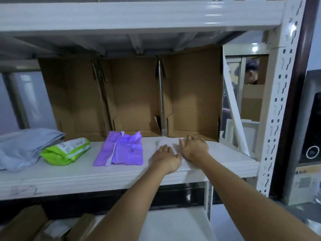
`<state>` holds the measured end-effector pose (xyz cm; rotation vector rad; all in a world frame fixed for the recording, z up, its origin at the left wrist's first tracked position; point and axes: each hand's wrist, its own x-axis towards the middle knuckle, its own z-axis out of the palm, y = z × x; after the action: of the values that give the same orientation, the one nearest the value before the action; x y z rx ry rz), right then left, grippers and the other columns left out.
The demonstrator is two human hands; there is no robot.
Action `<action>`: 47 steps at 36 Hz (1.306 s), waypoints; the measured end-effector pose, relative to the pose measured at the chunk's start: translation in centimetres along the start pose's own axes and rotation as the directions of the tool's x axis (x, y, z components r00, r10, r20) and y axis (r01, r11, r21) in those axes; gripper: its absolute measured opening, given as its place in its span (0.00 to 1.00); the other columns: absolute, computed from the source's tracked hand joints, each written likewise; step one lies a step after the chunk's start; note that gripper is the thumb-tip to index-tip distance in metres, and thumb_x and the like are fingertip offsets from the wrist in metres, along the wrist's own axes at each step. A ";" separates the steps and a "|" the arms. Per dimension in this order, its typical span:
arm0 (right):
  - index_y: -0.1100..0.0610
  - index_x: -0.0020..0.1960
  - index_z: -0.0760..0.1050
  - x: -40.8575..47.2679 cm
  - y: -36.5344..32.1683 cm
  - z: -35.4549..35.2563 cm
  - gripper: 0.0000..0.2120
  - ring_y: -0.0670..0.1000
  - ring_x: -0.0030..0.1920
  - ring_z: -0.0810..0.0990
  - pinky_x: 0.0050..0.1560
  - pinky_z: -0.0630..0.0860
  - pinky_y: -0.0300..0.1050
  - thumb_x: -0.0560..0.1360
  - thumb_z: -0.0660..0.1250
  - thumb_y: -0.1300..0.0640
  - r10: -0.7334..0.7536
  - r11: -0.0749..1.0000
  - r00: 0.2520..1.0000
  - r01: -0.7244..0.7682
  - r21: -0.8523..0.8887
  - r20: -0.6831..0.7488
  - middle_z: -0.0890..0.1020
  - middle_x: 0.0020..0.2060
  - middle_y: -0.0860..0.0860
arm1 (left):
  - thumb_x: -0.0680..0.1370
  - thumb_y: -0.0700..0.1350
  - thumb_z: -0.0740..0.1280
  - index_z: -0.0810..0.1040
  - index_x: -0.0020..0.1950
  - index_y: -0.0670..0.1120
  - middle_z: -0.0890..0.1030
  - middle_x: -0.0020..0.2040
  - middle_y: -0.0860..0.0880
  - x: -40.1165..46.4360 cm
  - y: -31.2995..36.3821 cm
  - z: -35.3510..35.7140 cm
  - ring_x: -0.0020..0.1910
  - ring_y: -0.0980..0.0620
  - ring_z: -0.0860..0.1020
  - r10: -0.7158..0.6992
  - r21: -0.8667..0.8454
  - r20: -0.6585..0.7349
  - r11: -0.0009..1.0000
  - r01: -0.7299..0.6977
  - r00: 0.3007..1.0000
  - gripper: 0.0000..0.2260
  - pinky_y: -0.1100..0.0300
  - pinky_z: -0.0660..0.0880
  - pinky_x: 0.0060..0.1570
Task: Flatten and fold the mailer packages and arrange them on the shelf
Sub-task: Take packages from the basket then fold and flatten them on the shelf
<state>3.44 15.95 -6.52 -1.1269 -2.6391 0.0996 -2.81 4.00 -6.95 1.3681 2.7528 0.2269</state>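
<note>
Both yr hands press flat, fingers spread, on a white mailer [165, 142] lying on the shelf [69, 174] at 1 o'clock: left hand [167, 158] nearer you, right hand [194, 147] just beside it. Purple mailer [121, 150] lies at 11 o'clock, green mailer [66, 151] & grey mailer [22, 146] at 9. Open cardboard boxes [135, 98] stand behind.

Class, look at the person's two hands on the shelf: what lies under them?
A white mailer lies flat on the shelf beneath the left hand and right hand. Most of it is covered.

Handwritten "5" on purple mailer [121, 150]; green mailer [66, 151] label illegible.
</note>
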 end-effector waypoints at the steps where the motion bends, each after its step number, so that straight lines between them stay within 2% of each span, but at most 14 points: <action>1: 0.60 0.78 0.56 -0.6 -0.3 -0.2 0.32 0.55 0.76 0.59 0.75 0.53 0.52 0.82 0.42 0.41 -0.035 0.999 0.999 0.035 0.017 -0.004 0.61 0.76 0.56 | 0.82 0.56 0.45 0.46 0.79 0.42 0.45 0.79 0.46 -0.1 0.0 -0.1 0.78 0.50 0.45 -0.004 -0.001 -0.002 1.000 0.004 1.000 0.29 0.53 0.46 0.76; 4: 0.55 0.79 0.52 -2.3 -0.7 -0.4 0.29 0.52 0.78 0.53 0.76 0.53 0.51 0.83 0.40 0.42 -0.171 0.977 0.981 0.157 0.146 0.089 0.53 0.79 0.52 | 0.80 0.55 0.45 0.48 0.79 0.44 0.46 0.79 0.47 0.2 0.0 -0.1 0.78 0.51 0.46 -0.024 -0.019 0.000 1.000 0.024 1.000 0.29 0.52 0.47 0.76; 6: 0.53 0.80 0.50 -3.1 -0.2 -0.3 0.30 0.50 0.78 0.50 0.76 0.50 0.49 0.82 0.38 0.40 -0.211 0.973 0.967 0.193 0.128 0.141 0.51 0.79 0.50 | 0.81 0.55 0.44 0.47 0.79 0.44 0.45 0.79 0.48 0.1 -0.1 -0.2 0.78 0.51 0.45 -0.025 -0.025 0.013 0.999 0.026 1.000 0.29 0.51 0.47 0.76; 9: 0.54 0.80 0.48 -3.5 1.7 -0.4 0.33 0.50 0.79 0.48 0.76 0.48 0.49 0.81 0.37 0.37 -0.167 0.986 0.968 0.161 0.047 0.187 0.50 0.79 0.50 | 0.82 0.56 0.43 0.46 0.79 0.44 0.45 0.79 0.48 -0.2 -0.2 -0.2 0.78 0.51 0.45 -0.018 -0.033 0.012 0.999 0.018 1.000 0.28 0.51 0.48 0.76; 16: 0.55 0.80 0.45 -3.6 2.7 -0.4 0.32 0.51 0.79 0.46 0.77 0.43 0.54 0.81 0.38 0.40 -0.100 0.990 0.971 0.118 -0.072 0.215 0.48 0.79 0.50 | 0.82 0.56 0.42 0.47 0.79 0.43 0.46 0.79 0.47 -0.9 -0.1 -0.4 0.78 0.50 0.46 -0.003 -0.013 -0.022 1.000 0.003 1.000 0.28 0.52 0.48 0.76; 22: 0.54 0.80 0.49 -4.0 2.3 -1.2 0.33 0.54 0.79 0.47 0.75 0.45 0.61 0.80 0.41 0.38 -0.072 0.990 0.969 0.098 -0.102 0.238 0.50 0.79 0.50 | 0.82 0.54 0.45 0.54 0.78 0.42 0.54 0.79 0.46 -2.6 0.0 -0.3 0.78 0.49 0.51 0.047 -0.040 -0.153 0.998 -0.054 0.987 0.26 0.51 0.50 0.76; 25: 0.55 0.79 0.52 -4.1 2.1 -1.9 0.33 0.54 0.79 0.46 0.75 0.44 0.63 0.80 0.43 0.38 -0.051 0.986 0.964 0.089 -0.139 0.260 0.52 0.79 0.51 | 0.83 0.51 0.47 0.55 0.78 0.41 0.56 0.78 0.45 -4.0 0.2 -1.0 0.77 0.48 0.53 0.099 -0.099 -0.149 0.989 -0.114 0.984 0.25 0.53 0.54 0.75; 29: 0.56 0.80 0.50 -4.8 1.4 -3.3 0.31 0.55 0.79 0.44 0.75 0.43 0.63 0.81 0.46 0.42 -0.022 0.976 0.973 0.071 -0.205 0.231 0.49 0.79 0.52 | 0.83 0.50 0.49 0.64 0.73 0.40 0.64 0.74 0.42 -5.3 0.8 -1.0 0.73 0.45 0.61 0.098 -0.149 -0.095 0.983 -0.112 0.991 0.22 0.51 0.61 0.70; 32: 0.54 0.78 0.55 -5.7 0.0 -3.8 0.27 0.53 0.78 0.50 0.76 0.47 0.61 0.81 0.52 0.48 -0.108 0.975 0.979 0.138 -0.176 0.173 0.54 0.78 0.51 | 0.83 0.45 0.49 0.61 0.75 0.38 0.60 0.76 0.40 -5.8 1.8 -0.9 0.75 0.43 0.58 0.099 -0.138 -0.061 0.985 -0.106 0.993 0.22 0.51 0.54 0.74; 36: 0.55 0.70 0.69 -6.6 -0.7 -2.5 0.19 0.57 0.68 0.71 0.69 0.67 0.55 0.82 0.54 0.52 -0.118 0.991 0.983 0.107 0.086 0.139 0.73 0.69 0.55 | 0.83 0.43 0.50 0.53 0.78 0.39 0.55 0.78 0.41 -5.7 2.2 -0.8 0.76 0.44 0.53 0.075 -0.113 -0.080 0.990 -0.084 0.994 0.24 0.53 0.49 0.76; 39: 0.54 0.75 0.64 -7.6 0.4 -2.4 0.22 0.54 0.73 0.66 0.73 0.61 0.50 0.84 0.50 0.49 -0.161 0.980 0.979 0.144 0.137 0.123 0.67 0.74 0.52 | 0.84 0.46 0.48 0.55 0.77 0.39 0.56 0.77 0.40 -5.2 1.6 -0.5 0.76 0.44 0.55 0.099 -0.169 -0.066 0.979 -0.109 0.993 0.23 0.53 0.48 0.75; 42: 0.52 0.78 0.59 -7.8 1.1 -2.9 0.23 0.51 0.76 0.60 0.75 0.55 0.48 0.84 0.47 0.47 -0.186 0.980 0.970 0.171 0.100 0.157 0.62 0.77 0.49 | 0.84 0.48 0.49 0.58 0.76 0.39 0.59 0.77 0.42 -5.9 0.7 -1.0 0.75 0.45 0.60 0.124 -0.223 -0.082 0.965 -0.140 0.989 0.23 0.53 0.58 0.73; 45: 0.53 0.77 0.61 -7.2 1.2 -3.0 0.24 0.54 0.75 0.62 0.76 0.56 0.50 0.84 0.49 0.47 -0.141 0.987 0.971 0.122 0.107 0.194 0.64 0.76 0.51 | 0.82 0.49 0.52 0.62 0.74 0.40 0.63 0.75 0.41 -6.4 -0.4 -1.7 0.71 0.44 0.65 0.132 -0.251 -0.103 0.956 -0.154 0.986 0.22 0.52 0.64 0.69; 47: 0.55 0.74 0.66 -6.6 0.7 -3.1 0.21 0.56 0.71 0.67 0.73 0.62 0.51 0.82 0.53 0.50 -0.102 0.988 0.973 0.075 0.133 0.208 0.70 0.72 0.54 | 0.81 0.47 0.54 0.63 0.73 0.40 0.66 0.72 0.42 -7.0 -1.9 -2.6 0.68 0.43 0.68 0.128 -0.242 -0.131 0.957 -0.157 0.983 0.21 0.50 0.68 0.66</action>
<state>9.14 11.56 -5.07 -1.0062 -2.8204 0.3832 -0.34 -2.98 -4.77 1.5250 2.5970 0.6577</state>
